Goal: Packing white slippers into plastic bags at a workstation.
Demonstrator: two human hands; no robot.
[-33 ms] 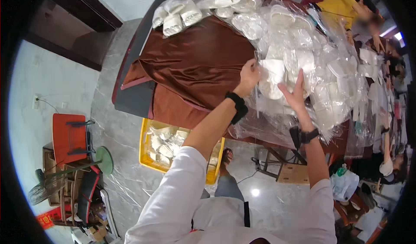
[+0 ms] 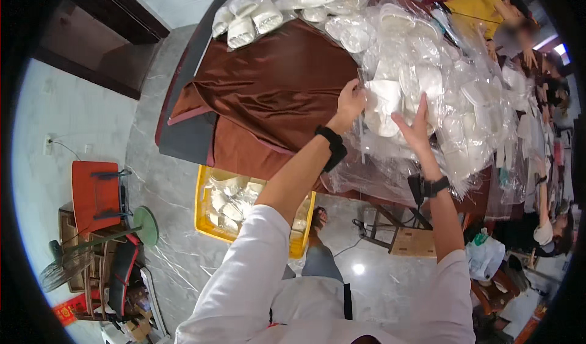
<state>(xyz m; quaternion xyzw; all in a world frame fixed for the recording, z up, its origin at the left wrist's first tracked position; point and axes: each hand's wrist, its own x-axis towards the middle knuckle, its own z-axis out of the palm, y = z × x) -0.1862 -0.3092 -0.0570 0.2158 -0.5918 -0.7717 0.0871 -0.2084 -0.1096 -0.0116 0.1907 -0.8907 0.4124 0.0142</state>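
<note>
A white slipper pair in a clear bag (image 2: pixel 383 103) lay on the brown-clothed table (image 2: pixel 268 87), pinched by the left hand (image 2: pixel 351 103), its fingers closed on the plastic. The right hand (image 2: pixel 415 127) pressed flat beside it, fingers spread. Countless bagged slippers (image 2: pixel 464 94) crowded behind; one yellow crate (image 2: pixel 207 216) stood below.

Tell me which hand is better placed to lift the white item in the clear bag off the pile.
Probably the left hand: its fingers already touch the white bagged item at its edge. The right hand lies flat and open on the plastic just below it.
</note>
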